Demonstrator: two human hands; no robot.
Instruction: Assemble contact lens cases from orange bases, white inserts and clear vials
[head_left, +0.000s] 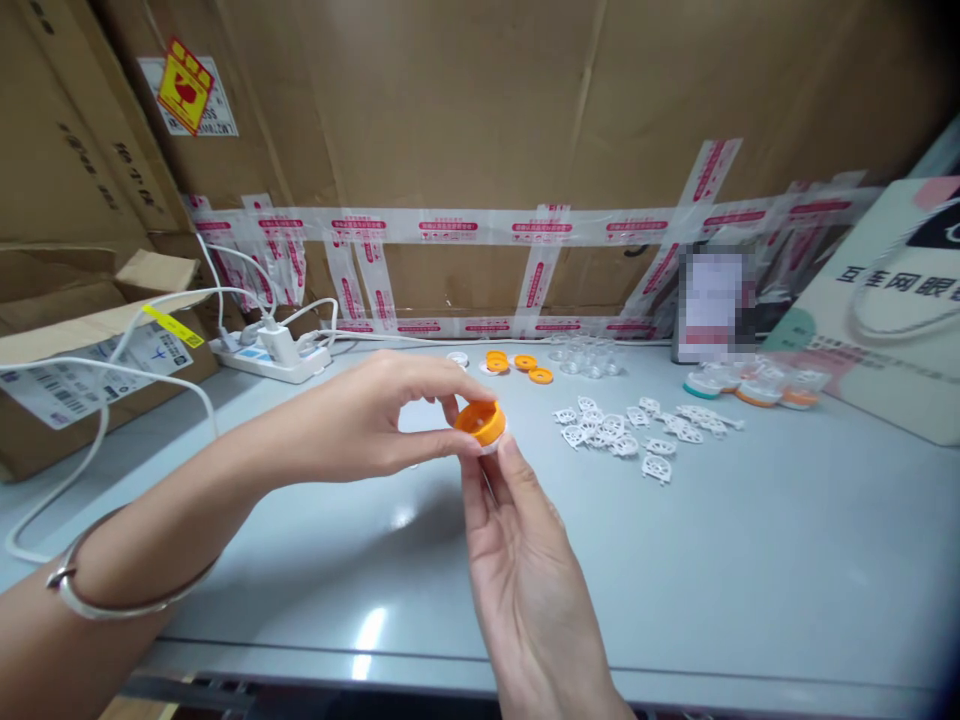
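Note:
An orange ring-shaped part point(481, 424) with a white rim beneath it is held up in the middle of the view, its hollow side tilted toward me. My left hand point(375, 415) pinches it from the left between thumb and fingers. From below and the right, my right hand point(525, 560) grips its lower edge with thumb and fingertips. Behind it on the table lie several orange discs point(540, 376). Several white openwork parts point(657, 469) are spread to the right, and clear round pieces point(592, 358) stand farther back.
A white power strip point(289, 365) with cables and an open cardboard box point(97, 370) are at the left of the grey table point(712, 580). Finished-looking clear-topped cases point(757, 385), a blurred phone-like object point(711, 300) and a printed bag point(877, 310) stand right. Large cardboard point(450, 110) closes the back.

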